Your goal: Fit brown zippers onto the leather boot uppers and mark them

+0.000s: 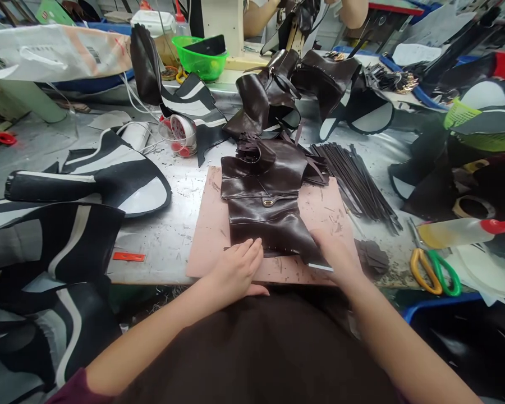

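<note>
A glossy dark brown leather boot upper (269, 219) with a small gold-rimmed buckle tab (268, 202) lies on a pinkish board (210, 235). My left hand (238, 266) rests on its near left edge, fingers stretched out flat and thumb apart. At the near right corner, my right hand (336, 255) is closed about the leather's edge, its fingertips partly hidden. A thin white strip (320, 267) shows beside that hand; I cannot tell what it is. Brown leather fringe lies at the upper's far end.
Dark leather strips (357, 179) lie right of the board. Beyond are scissors (435, 272) and a red-capped bottle (458, 231). Black-and-white boot pieces (109, 174) fill the left. More brown uppers (273, 90) and a green basket (202, 59) stand behind. Another person's arms (258, 19) show at the back.
</note>
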Tool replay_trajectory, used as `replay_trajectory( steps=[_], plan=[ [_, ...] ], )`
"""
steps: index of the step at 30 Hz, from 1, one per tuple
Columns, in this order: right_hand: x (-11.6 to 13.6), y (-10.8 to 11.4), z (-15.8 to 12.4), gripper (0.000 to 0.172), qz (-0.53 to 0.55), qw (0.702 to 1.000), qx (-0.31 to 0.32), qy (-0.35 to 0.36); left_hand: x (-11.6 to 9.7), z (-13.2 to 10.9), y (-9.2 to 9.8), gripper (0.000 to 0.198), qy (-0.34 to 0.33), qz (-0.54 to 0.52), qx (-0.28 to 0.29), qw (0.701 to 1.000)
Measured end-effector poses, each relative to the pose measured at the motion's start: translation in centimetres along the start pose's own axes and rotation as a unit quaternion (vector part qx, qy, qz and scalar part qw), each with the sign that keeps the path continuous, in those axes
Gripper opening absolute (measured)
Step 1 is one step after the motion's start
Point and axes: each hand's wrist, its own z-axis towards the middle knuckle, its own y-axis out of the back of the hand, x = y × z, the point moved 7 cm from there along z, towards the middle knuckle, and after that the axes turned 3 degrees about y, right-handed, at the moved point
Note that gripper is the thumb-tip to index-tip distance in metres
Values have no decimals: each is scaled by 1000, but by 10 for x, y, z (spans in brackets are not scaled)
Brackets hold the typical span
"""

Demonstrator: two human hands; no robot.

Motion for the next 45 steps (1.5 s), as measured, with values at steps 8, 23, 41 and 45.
replay_trajectory(
  steps=[8,23,41,45],
  plan=[
    [-6,3,-8,25,86,994,-14,-65,-15,7,-2,68,-18,13,-10,1000],
    [-18,7,19,14,-53,997,28,-49,-18,36,-1,55,-73,20,17,997],
    [-31,20,23,12,-96,995,23,-22,-24,79,0,70,-116,-25,-19,993],
    [-28,21,18,12,-113,994,-2,-7,-24,86,-3,72,-104,-9,-29,994]
  ],
)
